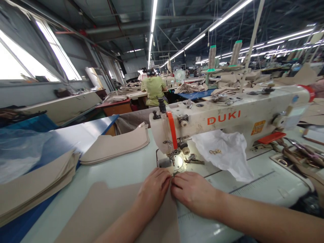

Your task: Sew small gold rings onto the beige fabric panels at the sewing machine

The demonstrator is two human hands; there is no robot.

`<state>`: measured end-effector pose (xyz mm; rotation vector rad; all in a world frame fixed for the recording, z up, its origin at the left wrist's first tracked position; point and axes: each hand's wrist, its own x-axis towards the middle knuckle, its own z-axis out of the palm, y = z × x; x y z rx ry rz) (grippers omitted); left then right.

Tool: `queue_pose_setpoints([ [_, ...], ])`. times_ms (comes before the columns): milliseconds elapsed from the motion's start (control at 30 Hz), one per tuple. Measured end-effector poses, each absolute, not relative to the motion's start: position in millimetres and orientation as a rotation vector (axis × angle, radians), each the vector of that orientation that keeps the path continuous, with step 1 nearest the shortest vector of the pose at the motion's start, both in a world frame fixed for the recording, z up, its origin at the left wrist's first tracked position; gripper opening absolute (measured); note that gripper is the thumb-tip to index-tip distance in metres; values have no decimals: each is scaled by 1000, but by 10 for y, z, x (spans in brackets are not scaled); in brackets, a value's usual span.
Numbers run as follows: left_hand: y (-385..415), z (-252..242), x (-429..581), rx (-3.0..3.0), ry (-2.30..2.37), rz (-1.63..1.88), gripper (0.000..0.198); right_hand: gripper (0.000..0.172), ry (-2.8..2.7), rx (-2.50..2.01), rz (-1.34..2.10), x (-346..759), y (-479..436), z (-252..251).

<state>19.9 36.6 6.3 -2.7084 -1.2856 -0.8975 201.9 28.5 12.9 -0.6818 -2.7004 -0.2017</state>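
Both hands meet just in front of the needle of a white sewing machine (222,111). My left hand (155,185) is closed on the edge of a beige fabric panel (113,206), which spreads toward me across the table. My right hand (192,190) is closed too, its fingertips pinching the corner of that same panel beside the left fingers. Whatever small piece may lie between the fingertips is hidden. The needle plate (178,162) shows right behind the hands.
A stack of beige panels (116,143) lies left of the machine, another stack (37,182) farther left. Gold rings (215,151) rest on white cloth (225,148). A tray (291,165) holds tools at right. A person in green (154,87) sits ahead.
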Motion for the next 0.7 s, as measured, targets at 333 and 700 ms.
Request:
queue_pose_setpoints([
  [333, 348, 35, 190, -2725, -1315, -947, 12, 9, -2673, -748, -166, 1995, 296, 104],
  [700, 377, 79, 244, -2665, -1312, -997, 13, 7, -2745, -764, -151, 2018, 382, 159],
])
